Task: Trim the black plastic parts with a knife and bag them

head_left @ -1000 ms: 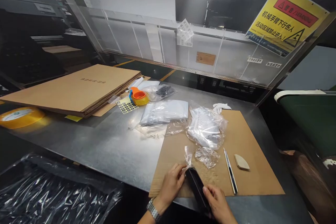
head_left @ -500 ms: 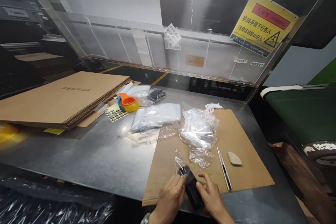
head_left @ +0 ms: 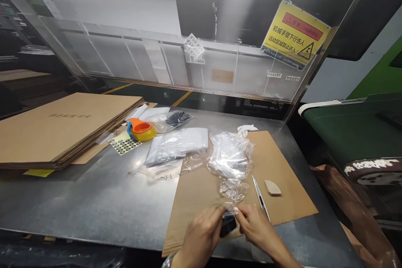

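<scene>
A black block-shaped object (head_left: 228, 224) sits in a clear plastic bag (head_left: 230, 210) near the cardboard's front edge. My left hand (head_left: 204, 227) pinches the bag's upper edge from the left. From the right, my right hand (head_left: 253, 222) is closed on the same edge with thumb and finger. Fingers partly hide the object, and its exact kind cannot be made out. Just beyond my hands lies a crumpled piece of clear film (head_left: 233, 189). A utility knife (head_left: 261, 199) rests right of it, beside a beige wedge-shaped piece (head_left: 272, 188).
Under the work lies a cardboard sheet (head_left: 282, 167) on the metal table (head_left: 103, 205). Behind are plastic bags (head_left: 230, 155), a white-filled bag (head_left: 179, 144), a tape dispenser (head_left: 143, 130), stickers (head_left: 125, 142) and a white glove (head_left: 246, 129). Stacked cardboard (head_left: 72, 130) stands left; a green conveyor (head_left: 345, 134) right.
Both hands have come together at the bag's top edge; my right hand has left the black object's side for the film. The black object looks more upright. The view has shifted slightly.
</scene>
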`<state>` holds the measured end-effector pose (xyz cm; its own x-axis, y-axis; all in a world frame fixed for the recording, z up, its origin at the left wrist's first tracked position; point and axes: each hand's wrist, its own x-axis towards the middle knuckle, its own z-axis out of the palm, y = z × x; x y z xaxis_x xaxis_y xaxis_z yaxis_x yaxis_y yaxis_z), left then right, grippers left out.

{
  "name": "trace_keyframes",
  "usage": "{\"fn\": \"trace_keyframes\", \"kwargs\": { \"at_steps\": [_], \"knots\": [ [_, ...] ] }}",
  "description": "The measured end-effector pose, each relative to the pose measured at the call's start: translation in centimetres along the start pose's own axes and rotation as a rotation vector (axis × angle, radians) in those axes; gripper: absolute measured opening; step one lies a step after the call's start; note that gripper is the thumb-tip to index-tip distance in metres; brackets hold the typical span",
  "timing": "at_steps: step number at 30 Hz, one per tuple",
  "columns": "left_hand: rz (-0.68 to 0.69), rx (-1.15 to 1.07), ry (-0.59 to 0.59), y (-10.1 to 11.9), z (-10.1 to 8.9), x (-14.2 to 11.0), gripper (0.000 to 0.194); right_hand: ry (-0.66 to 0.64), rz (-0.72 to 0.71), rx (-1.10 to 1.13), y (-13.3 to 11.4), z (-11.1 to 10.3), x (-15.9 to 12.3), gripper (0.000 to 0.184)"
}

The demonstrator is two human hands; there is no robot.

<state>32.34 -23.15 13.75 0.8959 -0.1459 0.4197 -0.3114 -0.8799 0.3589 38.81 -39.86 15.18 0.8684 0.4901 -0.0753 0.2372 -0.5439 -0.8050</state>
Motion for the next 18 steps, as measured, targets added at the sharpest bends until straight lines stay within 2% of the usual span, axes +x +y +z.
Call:
{"fn": "trace_keyframes", "kwargs": {
  "at_steps": [2, 4, 6, 7, 9, 11, 14, 15, 17, 18],
  "knots": [
    [-0.045, -0.064, -0.043, 0.0, -1.1, 1.3, 0.025, -0.087, -0.016, 0.030, -1.3, -2.2, -0.1, 0.035],
    [-0.055, -0.145, -0.084, 0.5, -2.4, 2.9, 0.024, -0.175, -0.031, 0.087, -2.2, -4.3, -0.5, 0.028],
    [-0.054, -0.206, -0.087, 1.5, -3.7, 4.5, 0.023, -0.237, 0.008, 0.280, -2.3, -5.8, -1.0, 0.023],
    [-0.053, -0.233, -0.073, 2.1, -4.2, 5.3, 0.023, -0.217, 0.051, 0.424, -2.0, -6.1, -1.3, 0.027],
    [-0.027, -0.302, -0.023, 3.5, -4.5, 6.6, 0.022, -0.074, 0.153, 0.699, -0.8, -5.8, -2.0, 0.040],
    [0.048, -0.364, 0.046, 4.9, -3.9, 7.6, 0.022, 0.107, 0.224, 0.816, 0.8, -4.5, -2.7, 0.054],
    [0.257, -0.409, 0.114, 7.0, -1.6, 8.2, 0.022, 0.175, 0.232, 0.852, 2.8, -2.3, -4.2, 0.061],
    [0.342, -0.433, 0.102, 7.7, -0.6, 8.2, 0.023, 0.164, 0.197, 0.867, 3.3, -1.9, -4.8, 0.059],
    [0.452, -0.508, -0.010, 9.0, 1.2, 7.9, 0.024, 0.236, 0.167, 0.901, 4.3, -1.8, -6.1, 0.056],
    [0.455, -0.557, -0.059, 9.7, 2.0, 7.7, 0.024, 0.296, 0.164, 0.923, 4.8, -1.9, -6.8, 0.054]
  ]
}}
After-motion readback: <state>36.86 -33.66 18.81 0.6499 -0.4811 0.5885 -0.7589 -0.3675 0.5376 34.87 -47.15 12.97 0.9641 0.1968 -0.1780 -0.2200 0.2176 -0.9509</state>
